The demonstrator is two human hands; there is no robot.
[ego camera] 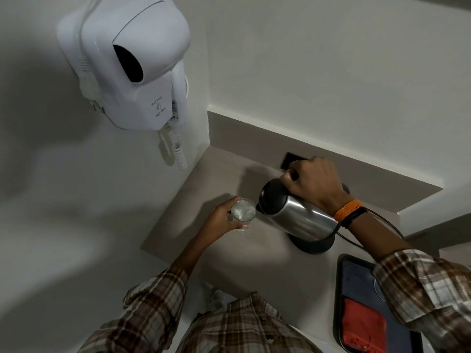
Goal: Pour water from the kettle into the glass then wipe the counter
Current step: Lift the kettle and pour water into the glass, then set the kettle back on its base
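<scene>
R hand point(314, 180) fingers wrapped on tilted steel kettle point(297, 217) handle; L hand point(220, 220) fingers grip glass point(243, 210) (spout at rim) over table point(267, 266).

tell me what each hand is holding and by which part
Left hand grips the glass around its side; right hand holds the tilted kettle by its top handle.

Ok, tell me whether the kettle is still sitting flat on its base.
No, the right hand holds the kettle tilted off its base, spout at the glass.
</scene>
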